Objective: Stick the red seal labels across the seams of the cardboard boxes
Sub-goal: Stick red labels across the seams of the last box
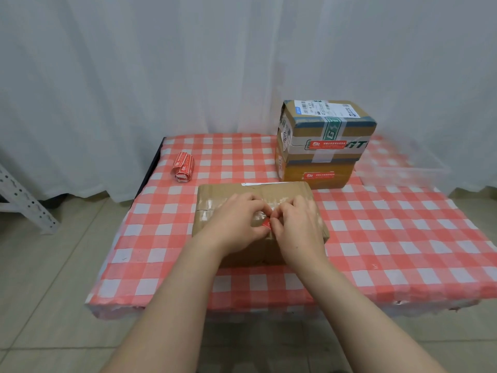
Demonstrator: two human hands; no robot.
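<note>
A red seal label [266,225] is pinched between the left hand [236,219] and right hand [295,222] over the taped seam of the near cardboard box [215,195], which is set on the table [390,238].

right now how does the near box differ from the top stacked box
The near box lies on the cloth; the top stacked box sits on another box. The near box has clear tape; the top stacked box has green printed tape and a red label. Both are brown cardboard.
</note>
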